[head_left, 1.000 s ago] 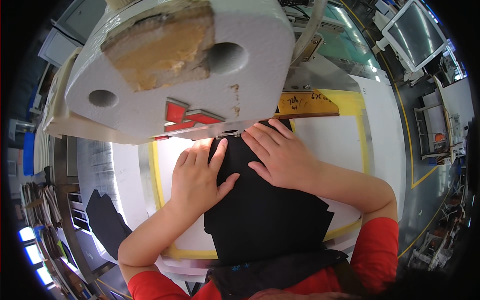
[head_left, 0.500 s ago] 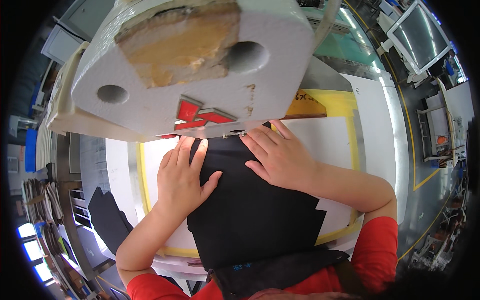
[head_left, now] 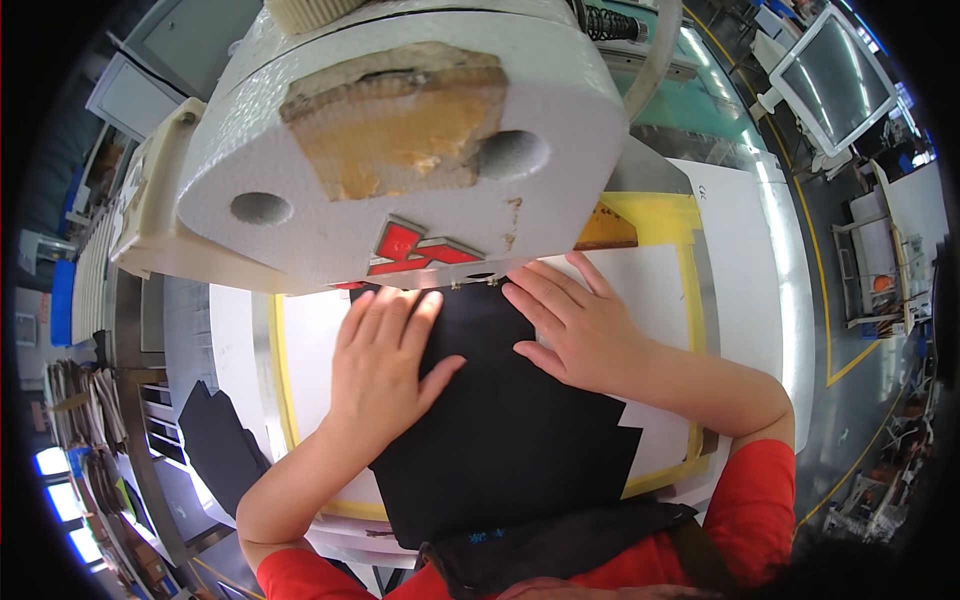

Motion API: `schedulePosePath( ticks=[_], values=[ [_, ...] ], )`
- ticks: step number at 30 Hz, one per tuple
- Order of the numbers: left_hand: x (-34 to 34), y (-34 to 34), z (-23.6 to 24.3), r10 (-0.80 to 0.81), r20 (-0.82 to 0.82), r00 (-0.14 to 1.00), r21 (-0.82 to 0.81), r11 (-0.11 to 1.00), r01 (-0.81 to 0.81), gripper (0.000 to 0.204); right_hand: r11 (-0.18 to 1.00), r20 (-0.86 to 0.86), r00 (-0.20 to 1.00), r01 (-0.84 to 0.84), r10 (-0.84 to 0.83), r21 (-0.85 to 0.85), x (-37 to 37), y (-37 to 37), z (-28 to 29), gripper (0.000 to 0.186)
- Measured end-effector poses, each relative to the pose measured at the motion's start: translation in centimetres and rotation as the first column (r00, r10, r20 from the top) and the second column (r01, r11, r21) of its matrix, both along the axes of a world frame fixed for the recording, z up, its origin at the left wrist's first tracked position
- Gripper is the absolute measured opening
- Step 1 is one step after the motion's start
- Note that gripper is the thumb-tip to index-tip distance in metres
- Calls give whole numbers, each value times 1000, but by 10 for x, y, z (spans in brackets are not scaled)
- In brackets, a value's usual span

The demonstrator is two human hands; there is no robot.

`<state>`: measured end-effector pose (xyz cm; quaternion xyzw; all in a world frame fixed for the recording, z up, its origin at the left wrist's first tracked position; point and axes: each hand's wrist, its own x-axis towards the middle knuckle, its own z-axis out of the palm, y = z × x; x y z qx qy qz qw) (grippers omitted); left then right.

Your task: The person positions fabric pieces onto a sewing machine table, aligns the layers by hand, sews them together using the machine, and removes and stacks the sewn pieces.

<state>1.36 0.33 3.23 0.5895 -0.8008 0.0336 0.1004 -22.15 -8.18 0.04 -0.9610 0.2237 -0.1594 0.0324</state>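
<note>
One black cloth (head_left: 510, 440) lies flat across the white board (head_left: 652, 300), probably light, soft and easily rucked, best held by spread palms near its sides. The left hand (head_left: 382, 365) and right hand (head_left: 588, 330) rest on it, fingers slightly apart, just before the machine (head_left: 400, 120).

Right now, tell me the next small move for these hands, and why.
I'd probably ease the black cloth slightly toward the machine head: its narrower end runs up to the machine's lower edge in this view, most of it lies in front, and the left hand and right hand lie flat over opposite edges.
</note>
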Motion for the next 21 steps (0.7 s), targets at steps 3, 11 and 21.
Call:
schedulePosePath(
  ticks=[3,11,21],
  values=[
    [-19,-10,-18,-118,-96,988,-38,993,114,63,999,-28,999,34,-33,26,-4,0,0,53],
    [-22,-12,-24,-95,-86,992,-65,994,89,65,998,22,999,48,-49,46,-4,-1,-1,54],
    [-20,-11,-26,-104,-93,990,-89,992,95,66,997,50,998,24,-28,68,-4,-1,-3,54]
  ],
)
